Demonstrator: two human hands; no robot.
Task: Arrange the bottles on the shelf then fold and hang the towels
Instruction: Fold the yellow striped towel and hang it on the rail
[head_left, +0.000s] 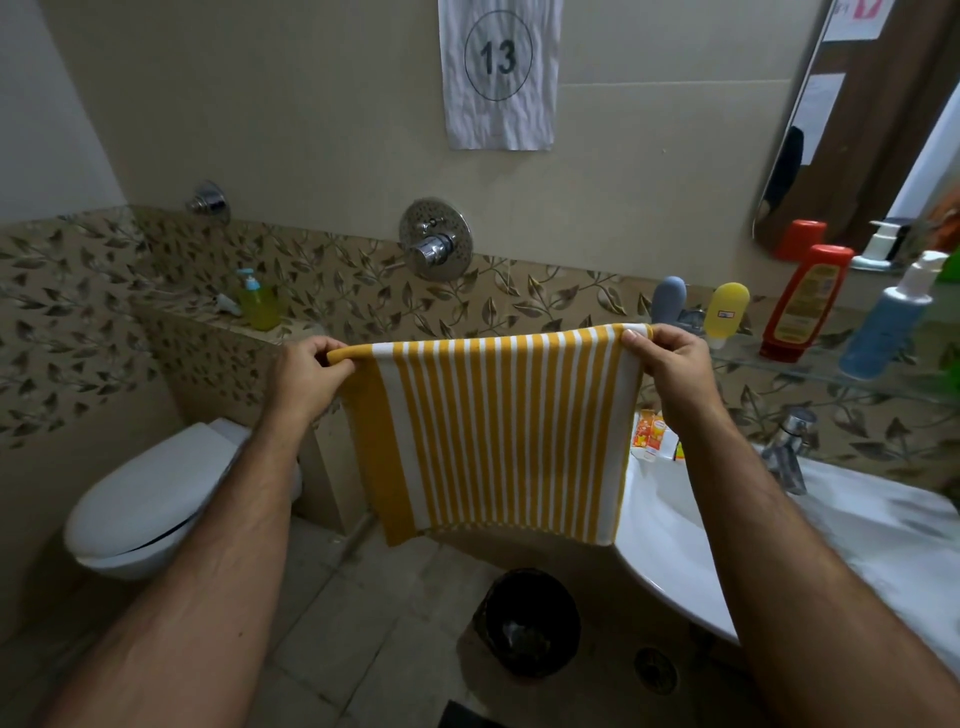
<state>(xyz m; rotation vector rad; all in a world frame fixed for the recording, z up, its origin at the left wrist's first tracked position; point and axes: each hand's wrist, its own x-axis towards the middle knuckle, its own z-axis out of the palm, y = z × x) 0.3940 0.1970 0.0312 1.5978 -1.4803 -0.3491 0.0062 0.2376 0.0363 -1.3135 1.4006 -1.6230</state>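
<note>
Yellow-and-white striped cloth towel (498, 436) is held up, top corners pinched by left hand (306, 376) and right hand (670, 371), fingers clamped on fabric.

One head-worn wide-angle view, looking forward and down, close over both forearms. It faces the tiled wall (322, 104); floor (363, 623) fills the lower frame.

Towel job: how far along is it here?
Bottles already stand on the glass shelf, so that step looks done. In hand: both hands, left and right, hold the striped towel spread by its top corners. Hanging is left; no rail shows.
</note>
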